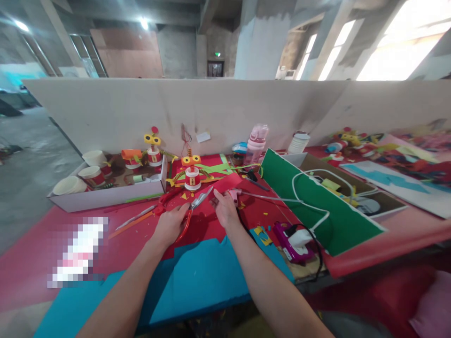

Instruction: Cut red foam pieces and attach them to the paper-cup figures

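My left hand (172,224) is closed around a pair of red-handled scissors (201,199), whose metal blades point up and to the right. Facing it, my right hand (225,206) pinches a piece of red paper (229,184). The blade tips are close to the paper's left end; whether they touch it I cannot tell. Just beyond the hands stands a paper-cup figure (192,178) with yellow eyes and coiled arms. Blue sheet material (200,277) lies under my forearms.
A white open box (116,201) of paper cups stands at left. To the right are a green-sided box (313,206), a purple power strip (292,244) with cables, and a hot glue gun (234,195). A pink bottle (256,143) stands by the white partition (141,108).
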`<state>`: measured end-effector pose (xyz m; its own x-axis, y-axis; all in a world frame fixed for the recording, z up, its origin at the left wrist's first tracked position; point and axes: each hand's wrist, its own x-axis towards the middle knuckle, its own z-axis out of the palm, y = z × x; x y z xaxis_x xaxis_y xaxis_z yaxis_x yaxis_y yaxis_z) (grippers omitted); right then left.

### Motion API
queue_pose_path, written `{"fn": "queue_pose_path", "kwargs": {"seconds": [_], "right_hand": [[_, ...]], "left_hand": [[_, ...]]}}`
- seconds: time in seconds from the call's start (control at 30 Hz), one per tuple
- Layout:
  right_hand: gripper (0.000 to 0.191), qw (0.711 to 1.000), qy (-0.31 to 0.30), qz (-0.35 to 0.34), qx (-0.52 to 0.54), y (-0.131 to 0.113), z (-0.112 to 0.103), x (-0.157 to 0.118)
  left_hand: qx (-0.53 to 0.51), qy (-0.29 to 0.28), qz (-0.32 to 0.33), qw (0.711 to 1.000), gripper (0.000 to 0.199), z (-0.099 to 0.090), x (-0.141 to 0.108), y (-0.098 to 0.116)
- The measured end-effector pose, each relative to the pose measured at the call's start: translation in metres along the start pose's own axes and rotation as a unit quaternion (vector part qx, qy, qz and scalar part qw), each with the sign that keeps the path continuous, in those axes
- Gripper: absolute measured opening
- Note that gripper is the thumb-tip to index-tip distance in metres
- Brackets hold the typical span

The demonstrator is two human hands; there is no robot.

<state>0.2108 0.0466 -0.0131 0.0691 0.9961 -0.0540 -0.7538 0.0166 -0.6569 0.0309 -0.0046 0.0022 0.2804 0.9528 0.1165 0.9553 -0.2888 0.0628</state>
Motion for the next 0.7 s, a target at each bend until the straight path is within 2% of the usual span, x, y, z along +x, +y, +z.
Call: {"fn": "queue_pose_path", "kwargs": {"seconds": [0.37, 0.7], "right_hand": [[0.026, 1.000, -0.006, -0.005, 0.001, 0.0015, -0.0035, 0.0026], [0.025, 0.999, -0.012, -0.024, -0.041, -0.0013, -0.0077, 0.0043]], "left_hand": [[-0.015, 0.014, 0.017, 1.000, 0.040, 0.0036, -0.0001, -0.0023], [-0.018, 0.009, 0.029, 0.999, 0.040, -0.0010, -0.0019, 0.0003]]}}
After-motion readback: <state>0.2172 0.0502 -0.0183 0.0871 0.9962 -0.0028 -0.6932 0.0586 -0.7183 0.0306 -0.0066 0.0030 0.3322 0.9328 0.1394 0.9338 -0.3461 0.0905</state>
